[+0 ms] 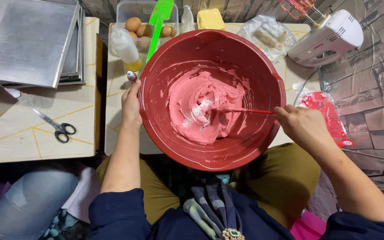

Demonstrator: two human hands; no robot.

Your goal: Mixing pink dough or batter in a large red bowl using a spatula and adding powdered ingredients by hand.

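Right hand (pixel 305 126) fingers closed on red spatula (pixel 245 111), handle lying crosswise, blade leftward in pink batter (pixel 201 106); left hand (pixel 131 106) gripping red bowl (pixel 156 75) rim on desk (pixel 116 89).

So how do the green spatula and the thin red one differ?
The green spatula is broad and leans unused in the egg container behind the bowl. The red spatula has a thin handle held in the right hand, with its tip buried in pink batter. Both are bright plastic-looking mixing tools.
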